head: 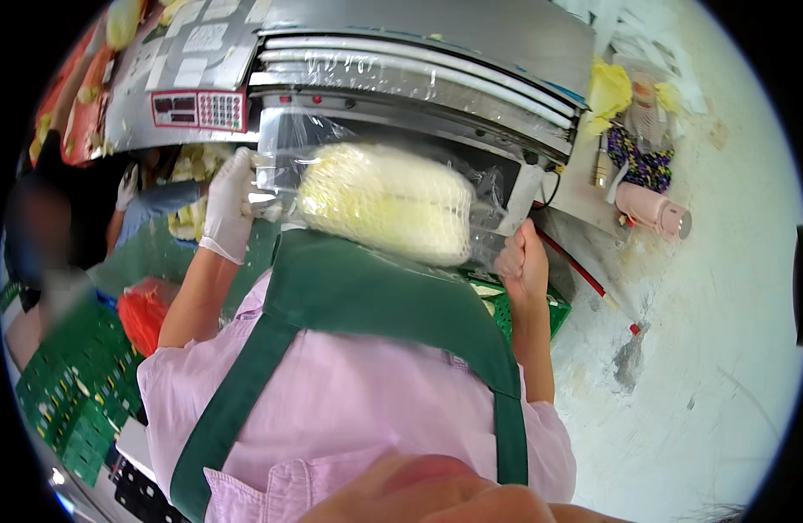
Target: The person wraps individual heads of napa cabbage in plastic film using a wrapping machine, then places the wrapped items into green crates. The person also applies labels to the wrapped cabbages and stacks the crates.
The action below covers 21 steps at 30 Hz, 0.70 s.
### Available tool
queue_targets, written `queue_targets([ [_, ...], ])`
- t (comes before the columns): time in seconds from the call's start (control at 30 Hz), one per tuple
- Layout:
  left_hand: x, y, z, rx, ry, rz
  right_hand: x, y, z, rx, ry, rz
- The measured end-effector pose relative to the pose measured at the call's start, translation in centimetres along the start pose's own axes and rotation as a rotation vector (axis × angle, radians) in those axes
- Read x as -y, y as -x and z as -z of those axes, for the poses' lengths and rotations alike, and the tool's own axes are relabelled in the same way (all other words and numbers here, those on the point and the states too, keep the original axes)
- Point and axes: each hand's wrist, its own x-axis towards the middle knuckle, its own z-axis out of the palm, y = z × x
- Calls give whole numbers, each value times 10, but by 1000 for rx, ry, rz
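A pale napa cabbage in a white foam net [388,202] lies across clear plastic film [287,176] in front of my chest, blurred at its edges. My left hand [230,202], in a white glove, grips the film at the cabbage's left end. Bare and closed, my right hand [524,258] pinches the film stretched from the right end. Neither hand touches the cabbage itself. Behind it stands a film wrapping machine with white rollers [427,62] and a dark plate partly hidden by the cabbage.
A red-framed keypad panel [199,111] sits left of the rollers. At the right are a pink bottle [653,210] and yellow crumpled material [609,88]. Green crates [87,392] and a red bag [146,314] are at lower left. Another person [48,209] is at the left, near cabbages.
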Motion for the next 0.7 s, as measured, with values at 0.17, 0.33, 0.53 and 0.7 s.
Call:
queue_targets([
  [0.17, 150, -64, 79, 608, -1453, -549, -107, -74, 39, 192, 1535, 386],
  [0.33, 166, -46, 25, 767, -677, -110, -162, -96, -25, 330, 687, 51],
  [0.53, 62, -19, -42, 1163, -132, 148, -121, -27, -117, 388, 1455, 182],
  [0.7, 7, 13, -54, 1672, -186, 129, -69, 37, -172, 140, 2265, -31],
])
